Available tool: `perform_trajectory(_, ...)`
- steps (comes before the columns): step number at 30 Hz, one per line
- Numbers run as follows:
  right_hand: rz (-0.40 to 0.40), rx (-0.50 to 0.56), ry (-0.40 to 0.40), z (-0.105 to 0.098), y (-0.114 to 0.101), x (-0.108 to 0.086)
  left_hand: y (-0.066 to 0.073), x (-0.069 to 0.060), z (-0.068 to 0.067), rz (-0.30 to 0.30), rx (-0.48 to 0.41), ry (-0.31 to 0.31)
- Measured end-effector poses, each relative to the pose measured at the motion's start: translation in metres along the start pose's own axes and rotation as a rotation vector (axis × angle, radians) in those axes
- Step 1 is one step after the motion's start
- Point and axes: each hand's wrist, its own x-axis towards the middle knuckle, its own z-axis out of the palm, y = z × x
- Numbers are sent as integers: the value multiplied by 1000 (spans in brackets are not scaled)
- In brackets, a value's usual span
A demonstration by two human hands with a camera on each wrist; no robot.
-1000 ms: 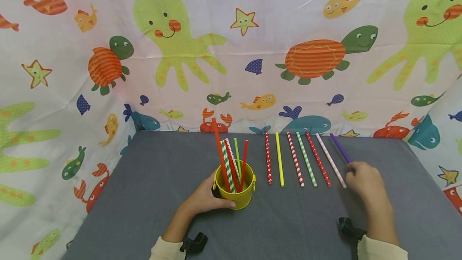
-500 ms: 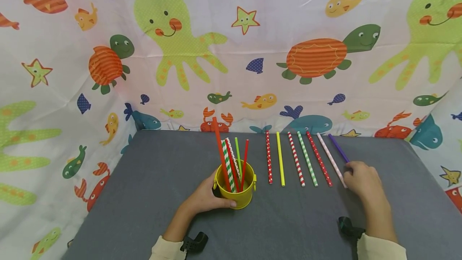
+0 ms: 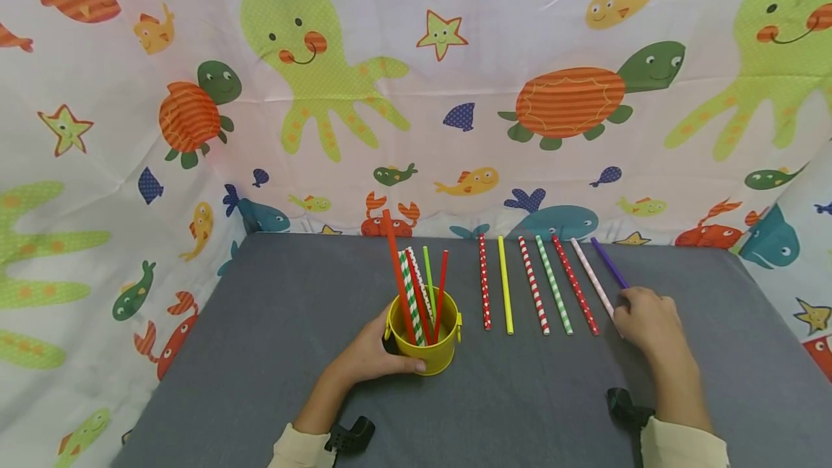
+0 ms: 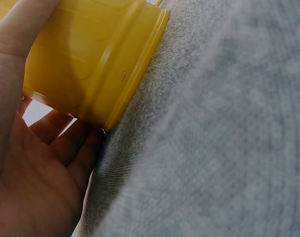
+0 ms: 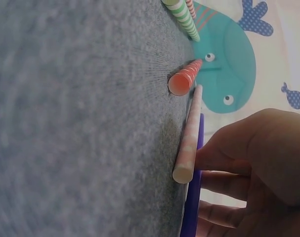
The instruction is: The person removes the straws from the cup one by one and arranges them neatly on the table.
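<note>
My left hand point(image 3: 367, 356) grips a small yellow bucket point(image 3: 440, 358) from its left side, thumb across the front. Several straws stand leaning in the bucket, among them an orange-red one point(image 3: 393, 258), a green-and-white striped one point(image 3: 408, 287) and a lime green one point(image 3: 427, 266). At the right end of a row of straws, my right hand point(image 3: 653, 327) pinches a purple straw point(image 3: 609, 263) near its front end. In the right wrist view, a pale pink-and-white straw point(image 5: 189, 138) lies close beside the purple straw and the thumb.
Left of the right hand several straws lie in a row on the grey cloth point(image 3: 286, 295): red dotted point(image 3: 484, 284), yellow point(image 3: 505, 287), red-striped point(image 3: 534, 287), green-striped point(image 3: 554, 286) and another red dotted one point(image 3: 575, 287). A sea-animal curtain point(image 3: 429, 143) borders the cloth at the back and sides.
My right hand has shifted a little to the left with the purple straw, nearer the pale pink straw, whose front end it now covers. The left hand and bucket stay in place.
</note>
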Motion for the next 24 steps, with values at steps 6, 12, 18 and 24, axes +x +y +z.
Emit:
perform_trajectory(6, -8, 5, 3, 1, -1, 0, 1, 0, -1, -14, 10, 8)
perform_trajectory(12, -5, 11, 1, 0, 1, 0, -12, 2, -1, -1, 19, 10)
perform_trajectory(18, -25, 4, 2, -3, -1, -1, -33, 5, -1, -12, 50, 11)
perform_trajectory(24, -68, 20, 34, -7, -20, -2, -35, 5, -1, 0, 47, 4)
